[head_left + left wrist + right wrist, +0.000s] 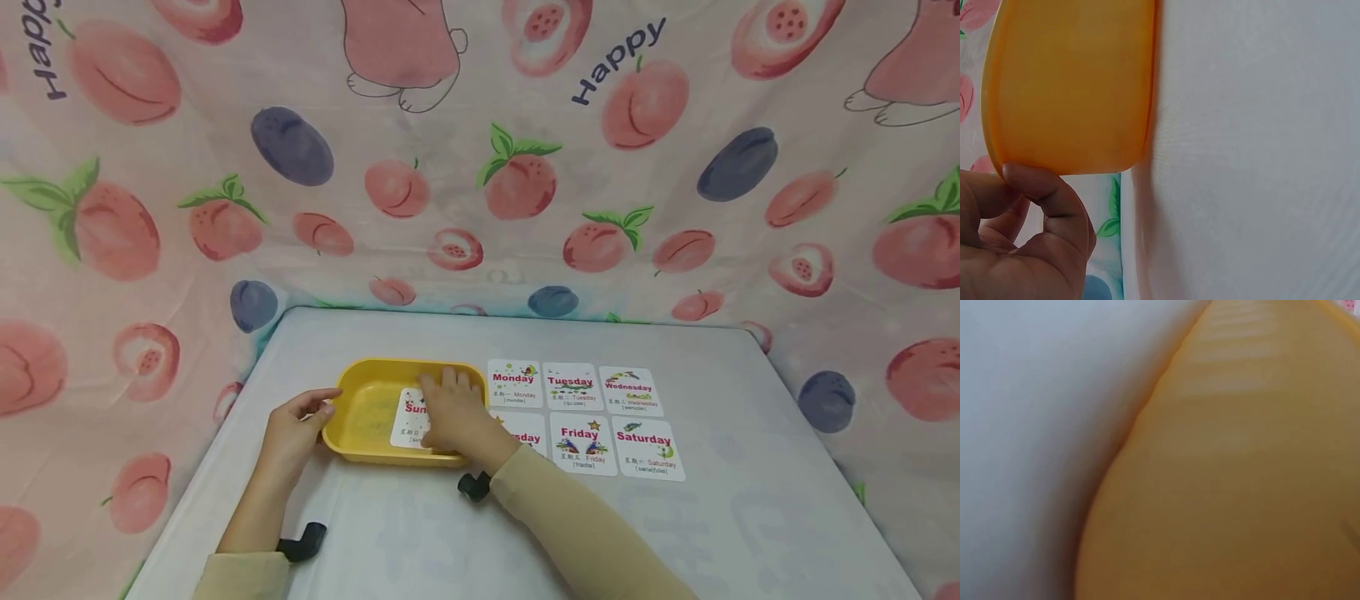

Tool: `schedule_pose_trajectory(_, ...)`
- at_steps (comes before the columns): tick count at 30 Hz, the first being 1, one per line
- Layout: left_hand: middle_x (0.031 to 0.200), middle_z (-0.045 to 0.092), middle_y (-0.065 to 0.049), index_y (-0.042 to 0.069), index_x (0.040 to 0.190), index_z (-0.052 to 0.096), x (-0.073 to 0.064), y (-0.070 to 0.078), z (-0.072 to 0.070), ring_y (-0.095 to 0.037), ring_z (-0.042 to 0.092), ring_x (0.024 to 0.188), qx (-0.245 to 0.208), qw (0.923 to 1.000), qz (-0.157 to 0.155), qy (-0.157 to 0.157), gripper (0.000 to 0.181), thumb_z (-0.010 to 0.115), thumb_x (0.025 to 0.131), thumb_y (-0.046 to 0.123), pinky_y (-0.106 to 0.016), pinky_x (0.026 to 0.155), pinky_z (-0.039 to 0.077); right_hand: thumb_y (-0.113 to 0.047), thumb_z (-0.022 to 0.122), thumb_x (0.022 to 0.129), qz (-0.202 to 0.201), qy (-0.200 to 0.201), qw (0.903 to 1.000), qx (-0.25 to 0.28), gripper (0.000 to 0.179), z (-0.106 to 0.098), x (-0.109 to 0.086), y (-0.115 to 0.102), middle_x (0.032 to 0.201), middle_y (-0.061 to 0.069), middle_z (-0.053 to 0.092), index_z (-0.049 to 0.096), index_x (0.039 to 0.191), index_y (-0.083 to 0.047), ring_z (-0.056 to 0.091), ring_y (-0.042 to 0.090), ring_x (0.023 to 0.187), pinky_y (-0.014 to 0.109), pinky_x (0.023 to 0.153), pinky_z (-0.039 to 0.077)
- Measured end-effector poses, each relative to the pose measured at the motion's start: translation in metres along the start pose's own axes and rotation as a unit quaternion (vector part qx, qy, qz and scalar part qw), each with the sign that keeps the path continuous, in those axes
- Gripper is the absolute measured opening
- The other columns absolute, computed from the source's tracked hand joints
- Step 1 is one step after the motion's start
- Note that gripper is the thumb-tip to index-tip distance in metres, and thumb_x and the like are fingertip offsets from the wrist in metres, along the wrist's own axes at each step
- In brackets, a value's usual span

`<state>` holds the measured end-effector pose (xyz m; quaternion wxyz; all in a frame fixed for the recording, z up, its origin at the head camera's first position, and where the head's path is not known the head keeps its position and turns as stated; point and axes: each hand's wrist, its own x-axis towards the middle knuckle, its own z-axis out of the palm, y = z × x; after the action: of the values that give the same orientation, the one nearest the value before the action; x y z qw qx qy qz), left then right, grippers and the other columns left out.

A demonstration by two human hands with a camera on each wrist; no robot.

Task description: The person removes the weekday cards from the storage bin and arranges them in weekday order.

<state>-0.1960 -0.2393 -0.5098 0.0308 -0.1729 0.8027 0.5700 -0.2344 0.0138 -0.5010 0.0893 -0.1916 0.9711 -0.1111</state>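
A yellow plastic tray (367,408) with rounded corners lies on the table. At its left end my left hand (292,429) holds the rim, and the left wrist view shows the thumb (1032,181) against the tray's wall. My right hand (457,412) reaches into the tray's right part. Its fingers span a white card (403,425) with red lettering beginning "Sun", covering the card's right side. How firmly they grip it is partly hidden. Only the tray's ridged outer wall (1210,487) fills the right wrist view; the right hand does not show there.
To the tray's right lie white cards in two rows: Monday (514,396), Tuesday (572,397) and Wednesday (633,403) above, Friday (582,458) and Saturday (647,460) below. Another card (531,425) is partly behind my right wrist. A fruit-printed cloth (450,183) hangs behind the white table (420,533).
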Motion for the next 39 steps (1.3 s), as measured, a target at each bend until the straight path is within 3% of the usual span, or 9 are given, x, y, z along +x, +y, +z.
schedule_pose_trajectory(10,0.113,0.056,-0.008,0.012,0.142,0.070,-0.0005,0.0011,-0.0001,-0.018,0.057,0.087,0.006,1.0000,-0.004,-0.001,0.033,0.060,0.110,0.014,-0.022,0.068,0.055,-0.039,0.098,0.078,-0.012,0.013,0.9998,0.003,0.102,0.0006,-0.0018,0.0004,0.144,0.011,0.046,0.042,0.162,-0.021,0.044,0.026,0.122,0.041,0.109,0.048)
schedule_pose_trajectory(17,0.113,0.056,-0.009,0.012,0.142,0.070,0.0004,0.0001,-0.0011,-0.018,0.057,0.086,0.002,1.0000,0.000,-0.006,0.033,0.061,0.110,0.015,-0.022,0.068,0.055,-0.042,0.096,0.079,-0.017,0.022,0.9995,-0.017,0.089,0.0012,-0.0019,0.0005,0.135,0.007,0.052,0.051,0.152,-0.020,0.043,0.026,0.118,0.041,0.104,0.045)
schedule_pose_trajectory(23,0.114,0.056,-0.009,0.013,0.142,0.070,0.0009,0.0003,-0.0009,-0.018,0.057,0.084,0.003,1.0000,0.000,-0.006,0.033,0.060,0.110,0.014,-0.022,0.067,0.055,-0.039,0.096,0.081,-0.016,0.026,0.9995,-0.003,0.087,-0.0016,-0.0045,-0.0009,0.135,0.006,0.052,0.051,0.155,-0.023,0.043,0.025,0.116,0.040,0.104,0.046)
schedule_pose_trajectory(31,0.115,0.055,-0.010,0.013,0.142,0.069,-0.0002,0.0015,-0.0009,-0.018,0.057,0.087,0.002,1.0000,-0.001,-0.006,0.033,0.060,0.110,0.015,-0.022,0.068,0.055,-0.031,0.092,0.086,-0.005,0.041,0.9990,0.017,0.085,-0.0019,-0.0050,-0.0015,0.143,0.007,0.049,0.048,0.158,-0.026,0.047,0.023,0.117,0.034,0.102,0.052)
schedule_pose_trajectory(39,0.115,0.055,-0.010,0.012,0.143,0.069,-0.0007,0.0007,-0.0008,-0.019,0.057,0.088,-0.002,1.0000,-0.001,-0.007,0.034,0.060,0.110,0.014,-0.022,0.068,0.055,-0.017,0.084,0.091,0.007,0.055,0.9978,0.037,0.072,-0.0019,-0.0043,-0.0022,0.139,0.005,0.049,0.053,0.155,-0.027,0.047,0.021,0.118,0.031,0.103,0.054)
